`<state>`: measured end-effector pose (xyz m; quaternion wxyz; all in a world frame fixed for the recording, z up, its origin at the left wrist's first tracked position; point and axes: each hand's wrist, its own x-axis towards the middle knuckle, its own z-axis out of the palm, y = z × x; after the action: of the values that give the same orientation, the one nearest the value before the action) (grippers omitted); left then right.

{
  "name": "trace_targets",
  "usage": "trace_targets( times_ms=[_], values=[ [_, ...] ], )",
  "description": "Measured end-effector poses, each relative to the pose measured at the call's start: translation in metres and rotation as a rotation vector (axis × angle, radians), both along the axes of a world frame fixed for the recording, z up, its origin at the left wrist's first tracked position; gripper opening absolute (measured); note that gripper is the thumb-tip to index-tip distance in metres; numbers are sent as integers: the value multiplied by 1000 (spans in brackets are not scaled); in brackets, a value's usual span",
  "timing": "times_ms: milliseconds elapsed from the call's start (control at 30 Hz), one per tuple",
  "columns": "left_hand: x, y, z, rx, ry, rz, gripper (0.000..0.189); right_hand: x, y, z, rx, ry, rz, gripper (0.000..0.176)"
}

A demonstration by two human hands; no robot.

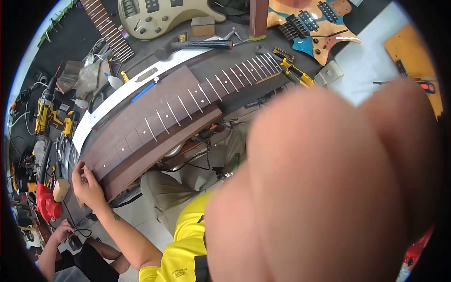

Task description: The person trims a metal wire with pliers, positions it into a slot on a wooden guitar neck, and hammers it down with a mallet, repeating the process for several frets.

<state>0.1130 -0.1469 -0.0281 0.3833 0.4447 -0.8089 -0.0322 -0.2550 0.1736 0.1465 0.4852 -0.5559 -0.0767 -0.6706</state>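
A long dark-brown guitar fretboard lies diagonally over a brown wooden board. Metal frets cross its right and middle parts; bare slots show toward the left end, and white dots run along it. My left hand is at that left end, fingers loosely curved and apart, the fingertips at the wood's edge. Very close to the camera, my right hand fills the right side as large blurred shapes, so its grip cannot be made out. A blue pen lies beyond the fretboard.
Behind lie a hammer, yellow-handled pliers, a beige guitar body and a blue-and-wood guitar body. At left are a yellow drill and a red power tool. Another person's hand shows at lower left.
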Motion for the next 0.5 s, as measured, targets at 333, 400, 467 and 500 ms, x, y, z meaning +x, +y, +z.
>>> trace_targets(
  times_ms=[333, 400, 467, 500],
  values=[
    [-11, 0, 4, -51, -1, 30, 23, 4, -14, -2, 17, -75, 110, 28],
    [-12, 2, 6, 3, 32, 42, 22, 13, -23, -6, 40, -58, 133, 29],
    [-7, -9, -4, 12, 33, 51, 20, 19, -31, -13, 115, -13, 75, 31],
    [-11, 0, 6, -24, 19, 34, 19, 26, -33, -23, 174, 34, 14, 31]
  ],
)
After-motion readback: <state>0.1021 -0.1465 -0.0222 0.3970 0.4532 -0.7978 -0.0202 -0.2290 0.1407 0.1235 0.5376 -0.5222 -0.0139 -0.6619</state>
